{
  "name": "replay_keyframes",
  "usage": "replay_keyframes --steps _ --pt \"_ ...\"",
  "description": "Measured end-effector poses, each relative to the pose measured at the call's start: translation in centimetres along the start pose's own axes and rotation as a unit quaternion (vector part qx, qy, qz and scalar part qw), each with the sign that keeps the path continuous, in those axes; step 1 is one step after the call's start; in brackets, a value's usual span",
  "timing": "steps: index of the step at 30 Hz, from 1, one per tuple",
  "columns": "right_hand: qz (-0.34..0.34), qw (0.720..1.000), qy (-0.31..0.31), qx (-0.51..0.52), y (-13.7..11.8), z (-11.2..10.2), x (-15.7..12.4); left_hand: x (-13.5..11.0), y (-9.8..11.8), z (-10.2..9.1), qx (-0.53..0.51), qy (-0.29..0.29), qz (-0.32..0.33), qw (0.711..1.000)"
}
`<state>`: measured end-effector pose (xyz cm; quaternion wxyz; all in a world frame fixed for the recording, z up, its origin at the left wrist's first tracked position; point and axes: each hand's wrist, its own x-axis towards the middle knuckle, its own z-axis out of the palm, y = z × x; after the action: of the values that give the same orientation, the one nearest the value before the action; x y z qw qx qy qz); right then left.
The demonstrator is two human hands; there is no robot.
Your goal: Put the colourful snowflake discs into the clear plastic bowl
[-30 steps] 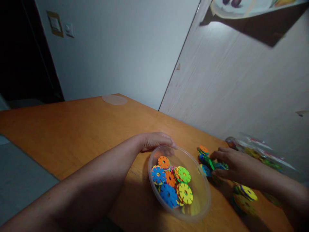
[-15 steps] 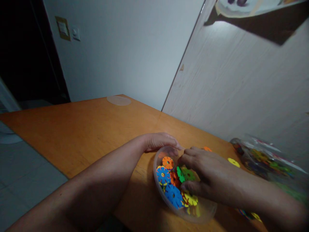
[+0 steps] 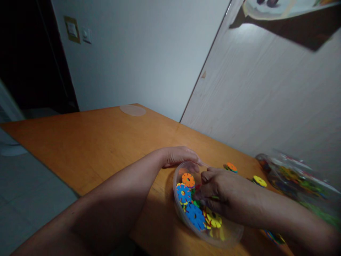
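Observation:
My left hand is closed round the far side of a clear plastic tub, its fingertips bent over the rim. In the tub lie slotted plastic discs, among them an orange disc, a blue disc and a yellow disc. My right hand reaches in from the right, thumb and fingers pinched together low among the discs. Green and red pieces show beside its fingertips. Whatever is between those fingers is hidden.
Loose discs, one orange and one yellow, lie on the wooden table beyond my right arm. Clear bags of colourful pieces rest against the wall. A round translucent lid lies near the far corner.
My right hand has dipped deeper into the tub and its fingers have drawn together over the green discs. The left hand keeps its hold. The view has shifted slightly.

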<state>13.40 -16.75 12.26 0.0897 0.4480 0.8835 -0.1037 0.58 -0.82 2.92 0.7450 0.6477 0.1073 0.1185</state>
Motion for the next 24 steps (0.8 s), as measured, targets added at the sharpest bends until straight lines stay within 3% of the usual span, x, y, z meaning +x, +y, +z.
replay_keyframes --steps 24 --pt "0.003 1.000 0.001 -0.022 0.07 -0.17 0.16 -0.05 0.04 0.02 0.001 0.007 -0.002 1.000"
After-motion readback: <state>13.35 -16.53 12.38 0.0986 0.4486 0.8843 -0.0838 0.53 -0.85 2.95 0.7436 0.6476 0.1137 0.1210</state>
